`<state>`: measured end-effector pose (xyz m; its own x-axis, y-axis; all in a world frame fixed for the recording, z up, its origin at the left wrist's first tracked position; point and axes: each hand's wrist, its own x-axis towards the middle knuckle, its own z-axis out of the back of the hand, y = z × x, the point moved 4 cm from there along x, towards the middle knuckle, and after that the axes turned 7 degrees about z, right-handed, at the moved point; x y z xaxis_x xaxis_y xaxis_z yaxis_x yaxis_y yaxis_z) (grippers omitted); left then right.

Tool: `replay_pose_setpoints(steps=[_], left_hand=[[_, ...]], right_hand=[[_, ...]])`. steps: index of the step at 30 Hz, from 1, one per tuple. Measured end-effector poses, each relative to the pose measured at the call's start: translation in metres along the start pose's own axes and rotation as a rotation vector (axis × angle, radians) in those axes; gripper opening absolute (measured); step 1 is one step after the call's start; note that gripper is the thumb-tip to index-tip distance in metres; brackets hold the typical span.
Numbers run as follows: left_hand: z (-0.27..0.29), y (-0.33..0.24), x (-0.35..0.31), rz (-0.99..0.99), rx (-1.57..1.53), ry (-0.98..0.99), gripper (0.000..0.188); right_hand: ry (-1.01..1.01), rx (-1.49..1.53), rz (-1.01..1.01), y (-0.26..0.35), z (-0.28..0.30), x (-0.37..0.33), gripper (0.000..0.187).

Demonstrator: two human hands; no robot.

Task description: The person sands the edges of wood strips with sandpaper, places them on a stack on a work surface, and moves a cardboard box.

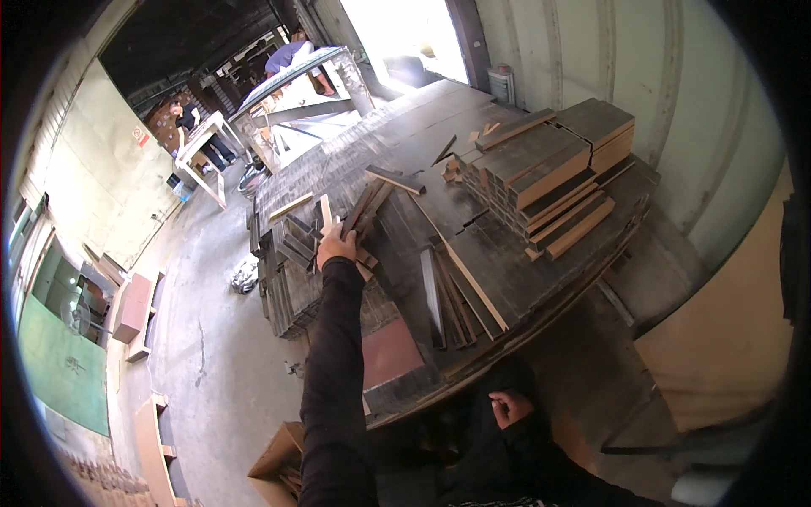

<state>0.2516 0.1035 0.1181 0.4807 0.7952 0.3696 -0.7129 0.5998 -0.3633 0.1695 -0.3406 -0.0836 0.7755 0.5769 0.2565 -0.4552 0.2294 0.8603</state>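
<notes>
My left hand [336,248] reaches forward over the work table [524,296], its fingers closed round the near end of a short pale wooden strip [326,211]. Beside it, dark-faced strips [365,207] lie crossed in a loose heap, and a stack of long dark strips [291,296] lines the table's left side. My right hand [509,409] is held back close to my body, below the table's near edge, with its fingers curled in and nothing seen in them. Several long thin strips [448,296] lie fanned out on the table between the two hands.
A neat stack of brown boards [557,160] stands at the table's right, near a pale wall [625,51]. A reddish-brown panel [393,355] lies at the near left edge. An open cardboard box [279,456] sits below. Two people [291,55] work at the back by other tables.
</notes>
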Motion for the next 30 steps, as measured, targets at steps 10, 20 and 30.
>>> replay_pose_setpoints(steps=[10, 20, 30], left_hand=[[-0.017, -0.012, -0.036, -0.199, 0.048, -0.109, 0.056], [-0.004, 0.006, -0.005, -0.055, 0.152, 0.031, 0.049], [0.002, -0.032, -0.112, -0.552, 0.008, 0.151, 0.069]], right_hand=[[-0.073, -0.051, 0.093, -0.001, -0.002, -0.001, 0.015], [-0.05, -0.041, 0.08, 0.002, -0.006, -0.002, 0.016], [-0.042, -0.125, 0.183, -0.019, -0.012, -0.006, 0.015]])
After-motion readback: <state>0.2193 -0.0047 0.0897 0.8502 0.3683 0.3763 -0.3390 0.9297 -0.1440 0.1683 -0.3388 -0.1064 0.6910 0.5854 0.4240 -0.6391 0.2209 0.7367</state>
